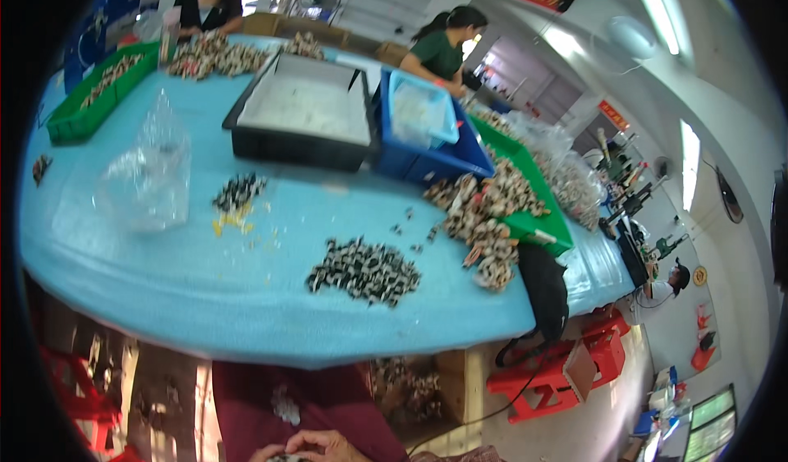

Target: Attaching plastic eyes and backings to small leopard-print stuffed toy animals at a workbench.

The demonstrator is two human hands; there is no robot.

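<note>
At the lower edge, over my dark red lap (320,404), my right hand (325,444) is closed with its fingertips bent together. My left hand (267,453) meets it from the side, mostly cut off by the edge of the picture. Between them shows a sliver of something black and white, too small to name. A patch of small whitish, clear-looking bits (285,405) lies on the lap just beyond the hands. On the blue-covered table (205,306) ahead sits a pile of small black-and-white pieces (366,272).
A smaller dark pile (239,190) lies beside yellow bits (234,218) and a clear plastic bag (152,179). Behind stand a black tray (300,146), a blue bin (435,164) and green trays (546,228). Brownish bundles (492,253) lie right. Red stools (542,384) stand below; people work beyond.
</note>
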